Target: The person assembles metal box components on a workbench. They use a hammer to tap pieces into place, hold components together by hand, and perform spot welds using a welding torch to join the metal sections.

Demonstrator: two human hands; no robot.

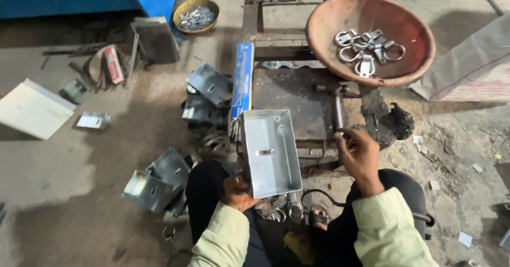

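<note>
The left hand [238, 191] fingers grasp the metal tray [271, 151]; the right hand [359, 154] fingers grasp a hammer handle [338, 113].

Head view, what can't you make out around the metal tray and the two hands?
- Left hand: fingers hidden behind the tray.
- Right hand: the rod end is covered by the fingers.
- Clasps under the tray: mostly hidden.
- Yellow bowl: contents too small.
</note>
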